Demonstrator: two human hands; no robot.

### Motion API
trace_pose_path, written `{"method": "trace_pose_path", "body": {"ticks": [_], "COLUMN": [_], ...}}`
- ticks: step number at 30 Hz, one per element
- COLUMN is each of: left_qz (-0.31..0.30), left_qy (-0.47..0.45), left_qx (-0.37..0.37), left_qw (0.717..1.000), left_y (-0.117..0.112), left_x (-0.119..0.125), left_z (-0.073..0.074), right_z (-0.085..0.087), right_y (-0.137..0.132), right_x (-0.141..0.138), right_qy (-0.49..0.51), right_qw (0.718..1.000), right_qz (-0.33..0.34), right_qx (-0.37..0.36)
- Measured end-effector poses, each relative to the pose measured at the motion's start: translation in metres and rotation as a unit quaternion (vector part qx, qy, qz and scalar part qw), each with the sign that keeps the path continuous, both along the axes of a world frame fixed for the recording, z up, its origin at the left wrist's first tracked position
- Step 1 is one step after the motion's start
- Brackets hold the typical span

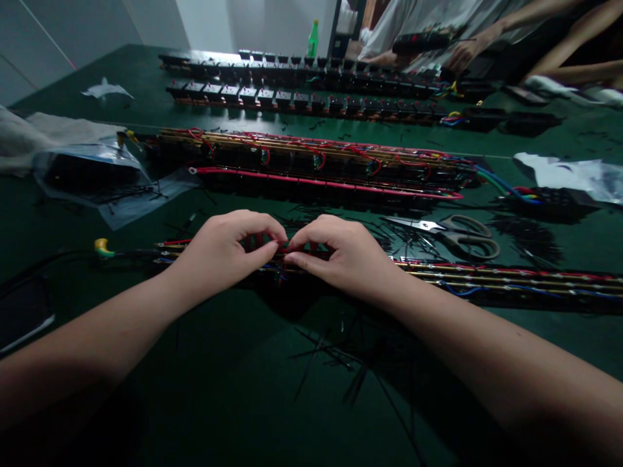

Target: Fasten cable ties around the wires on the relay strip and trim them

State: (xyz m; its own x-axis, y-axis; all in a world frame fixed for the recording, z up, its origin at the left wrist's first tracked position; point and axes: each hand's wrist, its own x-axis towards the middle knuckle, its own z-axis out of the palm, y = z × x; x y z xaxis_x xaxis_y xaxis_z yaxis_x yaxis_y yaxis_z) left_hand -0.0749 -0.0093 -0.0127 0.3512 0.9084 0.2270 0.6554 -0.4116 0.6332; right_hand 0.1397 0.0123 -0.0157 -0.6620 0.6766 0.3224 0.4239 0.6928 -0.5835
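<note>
A long black strip with brass rails and red and blue wires (516, 280) lies across the table in front of me. Over it, my left hand (226, 250) is closed in a pinch, thumb against forefinger. My right hand (341, 250) pinches right beside it, the fingertips of both nearly meeting at the red wires. Whatever is between the fingers is too small and hidden to make out. Scissors with dark handles (470, 237) rest just behind the strip, partly open, beside a heap of thin black cable ties (528, 237).
Behind lies another wired strip (316, 155) with a thick red cable (292, 176). Farther back are rows of black blocks (265, 97) and a green bottle (313, 39). A plastic bag (92, 172) sits left. Loose ties (331, 353) lie nearer me. Another person's hand (462, 55) works at the far right.
</note>
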Motion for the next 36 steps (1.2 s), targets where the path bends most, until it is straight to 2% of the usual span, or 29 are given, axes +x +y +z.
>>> {"method": "trace_pose_path", "body": {"ticks": [10,24,36], "left_qz": [-0.019,-0.042,-0.031], "left_qy": [0.032,0.006,0.013], "left_qx": [0.055,0.070,0.024], "left_qw": [0.998,0.997,0.999], "left_y": [0.0003,-0.0009,-0.0032], "left_x": [-0.0004,-0.0005,0.0005], "left_z": [-0.0003,-0.0038,-0.0005], "right_z": [-0.0005,0.0001,-0.0007], "right_y": [0.0015,0.0038,0.0016], "right_x": [0.0006,-0.0004,-0.0009], "right_qy": [0.000,0.016,0.014], "right_qw": [1.000,0.999,0.998], "right_qz": [-0.006,-0.006,-0.016], "right_qx": [-0.011,-0.033,-0.051]}}
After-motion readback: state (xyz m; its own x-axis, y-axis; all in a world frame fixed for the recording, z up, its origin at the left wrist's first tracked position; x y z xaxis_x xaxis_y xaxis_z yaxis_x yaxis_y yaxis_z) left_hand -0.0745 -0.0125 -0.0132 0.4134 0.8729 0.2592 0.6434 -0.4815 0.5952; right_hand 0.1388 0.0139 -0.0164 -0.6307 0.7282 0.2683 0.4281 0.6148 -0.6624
